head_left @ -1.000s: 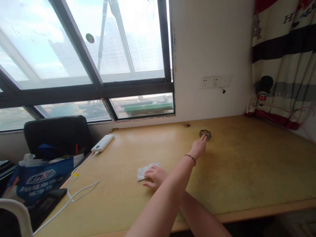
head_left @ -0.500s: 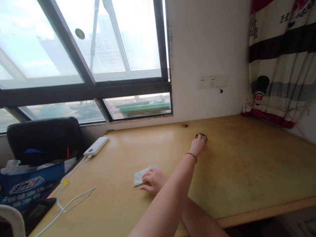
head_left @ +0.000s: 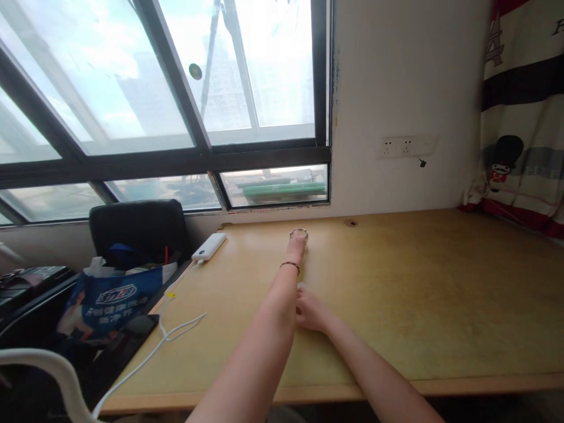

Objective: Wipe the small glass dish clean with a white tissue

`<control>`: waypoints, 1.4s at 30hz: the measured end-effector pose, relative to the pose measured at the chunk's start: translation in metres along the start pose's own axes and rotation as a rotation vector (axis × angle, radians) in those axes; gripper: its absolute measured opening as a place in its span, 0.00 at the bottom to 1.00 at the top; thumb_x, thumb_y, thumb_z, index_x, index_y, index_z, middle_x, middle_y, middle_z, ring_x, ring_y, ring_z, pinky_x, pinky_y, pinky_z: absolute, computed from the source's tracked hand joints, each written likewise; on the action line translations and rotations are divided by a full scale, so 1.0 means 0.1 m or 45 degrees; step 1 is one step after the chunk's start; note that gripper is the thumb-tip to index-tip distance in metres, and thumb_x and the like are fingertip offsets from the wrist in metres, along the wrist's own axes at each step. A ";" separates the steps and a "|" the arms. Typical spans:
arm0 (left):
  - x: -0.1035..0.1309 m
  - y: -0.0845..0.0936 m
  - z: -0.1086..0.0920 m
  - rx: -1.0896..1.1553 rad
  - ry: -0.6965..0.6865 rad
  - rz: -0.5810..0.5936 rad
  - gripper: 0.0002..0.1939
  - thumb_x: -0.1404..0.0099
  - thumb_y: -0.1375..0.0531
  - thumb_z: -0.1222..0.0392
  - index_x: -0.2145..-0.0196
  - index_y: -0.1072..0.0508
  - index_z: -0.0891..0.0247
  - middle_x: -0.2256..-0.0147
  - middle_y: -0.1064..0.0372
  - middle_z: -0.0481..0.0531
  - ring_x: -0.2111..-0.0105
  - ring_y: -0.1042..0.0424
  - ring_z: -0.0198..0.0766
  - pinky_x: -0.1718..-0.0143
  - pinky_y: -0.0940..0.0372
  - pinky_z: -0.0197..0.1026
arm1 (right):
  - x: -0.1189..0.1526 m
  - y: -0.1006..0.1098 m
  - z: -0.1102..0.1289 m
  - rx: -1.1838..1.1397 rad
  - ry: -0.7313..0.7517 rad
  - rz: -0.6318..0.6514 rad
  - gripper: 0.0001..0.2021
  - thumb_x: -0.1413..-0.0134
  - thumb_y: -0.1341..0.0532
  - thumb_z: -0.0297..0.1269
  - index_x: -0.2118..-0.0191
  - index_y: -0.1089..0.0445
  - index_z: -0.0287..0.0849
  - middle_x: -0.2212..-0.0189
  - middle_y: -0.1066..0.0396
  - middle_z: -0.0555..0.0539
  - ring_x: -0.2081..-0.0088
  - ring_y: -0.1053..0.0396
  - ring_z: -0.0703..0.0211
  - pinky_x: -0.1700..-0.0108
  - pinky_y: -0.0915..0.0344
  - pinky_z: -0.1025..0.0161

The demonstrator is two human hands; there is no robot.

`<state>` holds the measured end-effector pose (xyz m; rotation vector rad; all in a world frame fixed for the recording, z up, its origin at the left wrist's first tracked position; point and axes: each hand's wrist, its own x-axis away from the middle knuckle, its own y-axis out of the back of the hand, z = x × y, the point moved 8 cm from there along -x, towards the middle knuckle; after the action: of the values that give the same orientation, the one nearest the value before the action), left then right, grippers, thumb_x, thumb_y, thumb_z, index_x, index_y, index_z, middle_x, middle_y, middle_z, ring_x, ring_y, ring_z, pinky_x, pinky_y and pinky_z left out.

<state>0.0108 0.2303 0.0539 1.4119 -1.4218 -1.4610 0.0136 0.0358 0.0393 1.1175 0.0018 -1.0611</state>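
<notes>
My left hand [head_left: 295,249], with a bead bracelet on the wrist, reaches far across the yellow wooden desk [head_left: 418,282], and its fingers grip a small round glass dish [head_left: 299,233] near the wall under the window. My right hand [head_left: 314,312] lies on the desk closer to me, partly behind my left forearm. It presses on a white cloth [head_left: 301,286], of which only a small corner shows.
A white power bank [head_left: 208,247] with a white cable [head_left: 176,329] lies at the desk's left end. Beside it stands a black chair [head_left: 136,226] holding a blue bag [head_left: 110,296]. Wall sockets [head_left: 405,145] and a striped curtain [head_left: 524,117] are at the right.
My left hand closed on the glass dish and brought it left along the desk toward the window. My right hand with the cloth now sits under my left forearm. The view turned left.
</notes>
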 end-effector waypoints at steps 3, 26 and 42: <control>0.15 0.13 0.68 -0.010 0.128 -0.060 0.12 0.41 0.48 0.65 0.62 0.36 0.78 0.58 0.45 0.67 0.68 0.33 0.36 0.67 0.40 0.38 | 0.00 -0.04 0.07 -0.027 0.074 0.069 0.07 0.52 0.44 0.38 0.69 0.32 0.42 0.67 0.31 0.49 0.63 0.38 0.62 0.58 0.42 0.65; 1.40 0.35 0.25 -0.013 -0.142 -0.072 0.09 0.39 0.53 0.65 0.67 0.34 0.66 0.65 0.38 0.56 0.62 0.38 0.39 0.60 0.42 0.41 | 0.02 0.05 -0.05 -0.339 -0.112 -0.067 0.14 0.45 0.52 0.37 0.65 0.29 0.43 0.65 0.29 0.47 0.61 0.34 0.61 0.56 0.40 0.62; 2.54 0.45 0.69 0.049 -0.520 0.248 0.24 0.38 0.56 0.50 0.45 0.50 0.52 0.42 0.57 0.51 0.43 0.58 0.42 0.46 0.56 0.50 | 0.47 0.12 0.26 -0.169 -0.265 0.016 0.16 0.45 0.54 0.38 0.65 0.29 0.46 0.60 0.30 0.48 0.54 0.36 0.59 0.51 0.42 0.58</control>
<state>-0.1181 -0.0013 0.0220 0.9958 -1.7881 -1.6615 0.0352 -0.0150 0.0380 0.8834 -0.0989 -1.1451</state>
